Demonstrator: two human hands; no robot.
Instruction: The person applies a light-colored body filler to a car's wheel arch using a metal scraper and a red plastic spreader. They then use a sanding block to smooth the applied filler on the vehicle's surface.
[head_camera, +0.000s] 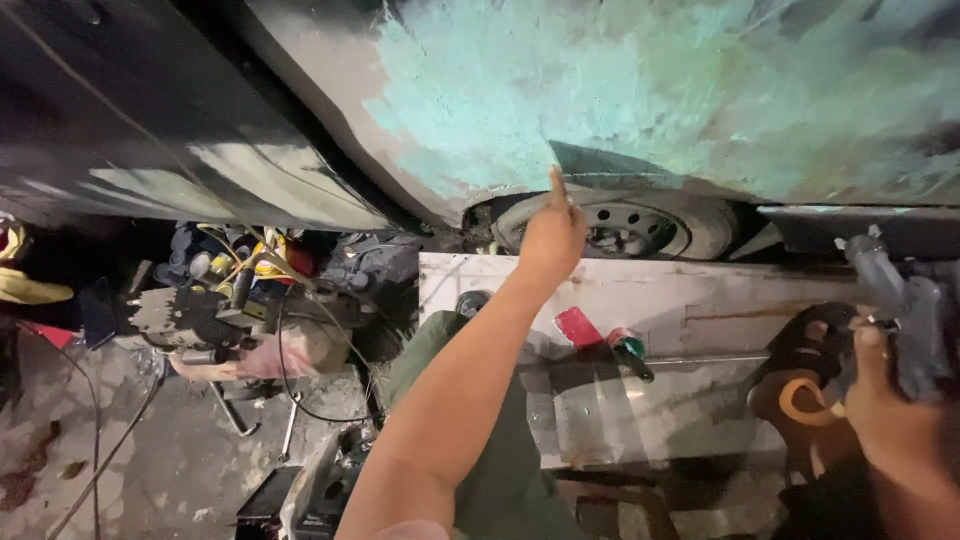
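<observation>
My left hand (549, 238) reaches up to a car body panel (600, 90) covered with pale green filler. One finger points up and touches the lower edge of the panel at the wheel arch; the other fingers are curled and the palm faces away from me. A wheel (640, 226) with a steel rim sits just below that hand. At the right edge, my right hand (885, 405) grips a grey pistol-shaped tool (905, 305) whose nozzle points up towards the panel.
A white stepped metal bench (700, 300) lies under the car, with a red can (578, 327) and a small tool (630, 350) on it. A cluttered heap of tools and cables (225, 310) sits left on the concrete floor (150, 460). A dark sandal (800, 395) is near my right hand.
</observation>
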